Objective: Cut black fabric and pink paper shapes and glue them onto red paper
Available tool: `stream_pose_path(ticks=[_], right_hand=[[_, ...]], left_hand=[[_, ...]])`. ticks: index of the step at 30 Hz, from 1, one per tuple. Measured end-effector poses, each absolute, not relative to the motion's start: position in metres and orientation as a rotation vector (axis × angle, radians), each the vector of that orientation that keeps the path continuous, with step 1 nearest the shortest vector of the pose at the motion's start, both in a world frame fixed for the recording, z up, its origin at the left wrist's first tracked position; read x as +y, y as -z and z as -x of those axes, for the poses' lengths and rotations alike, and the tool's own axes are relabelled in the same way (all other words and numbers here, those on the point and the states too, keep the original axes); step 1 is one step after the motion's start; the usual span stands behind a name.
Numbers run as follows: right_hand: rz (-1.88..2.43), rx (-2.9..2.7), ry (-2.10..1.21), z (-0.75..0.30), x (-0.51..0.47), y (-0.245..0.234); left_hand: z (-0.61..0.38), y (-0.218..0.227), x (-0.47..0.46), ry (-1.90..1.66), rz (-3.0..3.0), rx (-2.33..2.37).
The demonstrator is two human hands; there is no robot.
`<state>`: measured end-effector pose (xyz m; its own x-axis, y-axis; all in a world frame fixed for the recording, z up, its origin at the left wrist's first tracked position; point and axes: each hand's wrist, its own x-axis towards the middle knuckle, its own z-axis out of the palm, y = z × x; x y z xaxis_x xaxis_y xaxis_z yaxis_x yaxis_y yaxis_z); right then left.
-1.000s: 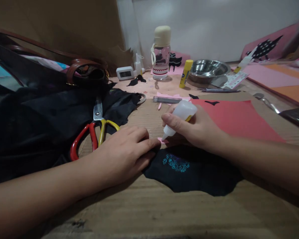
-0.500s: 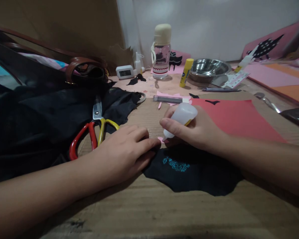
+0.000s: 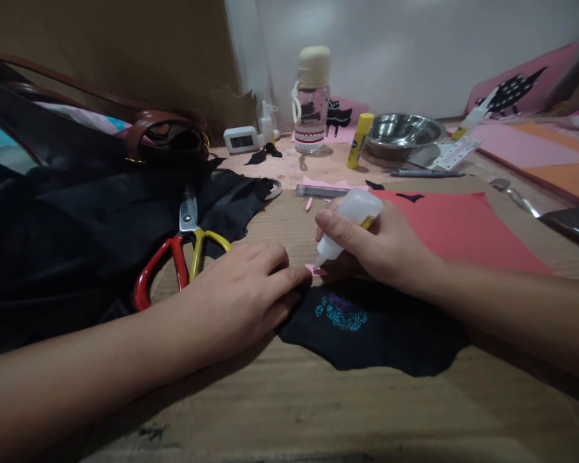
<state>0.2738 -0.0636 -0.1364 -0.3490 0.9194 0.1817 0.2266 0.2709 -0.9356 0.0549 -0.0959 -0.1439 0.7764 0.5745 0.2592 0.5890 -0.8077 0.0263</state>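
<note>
pink scrap [image 3: 321,272]: end behind left fingers [image 3: 295,278] | bottle [image 3: 361,204]: label [image 3: 367,222] partly hidden

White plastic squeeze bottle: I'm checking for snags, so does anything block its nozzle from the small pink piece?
Nothing visible: the right hand holds the bottle, nozzle at the pink piece, the left hand at its edge.

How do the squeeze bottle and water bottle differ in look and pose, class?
The squeeze bottle is tilted, tip down, in the right hand; the water bottle stands upright, unheld.
The squeeze bottle is cloudy white; the water bottle has a clear, printed body.
The squeeze bottle narrows to a pointed nozzle; the water bottle wears a cream cap.
Both are bottles with pale tops.
</note>
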Motion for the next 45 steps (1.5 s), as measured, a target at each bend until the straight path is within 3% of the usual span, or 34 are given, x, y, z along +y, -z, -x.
stream_pose_path(ticks=[22,29,45], right_hand=[[1.102,-1.851,-1.065,-0.272,-0.063,0.132],[1.071,-1.753,-1.215,-0.273,-0.062,0.137],[1.034,-1.779,-0.821,-0.271,-0.049,0.139]], left_hand=[[-0.054,0.146,-0.097,0.438,2.914,-0.943],[-0.057,0.143,-0.1,0.385,2.951,-1.046],[-0.057,0.146,-0.101,0.362,2.936,-1.086]])
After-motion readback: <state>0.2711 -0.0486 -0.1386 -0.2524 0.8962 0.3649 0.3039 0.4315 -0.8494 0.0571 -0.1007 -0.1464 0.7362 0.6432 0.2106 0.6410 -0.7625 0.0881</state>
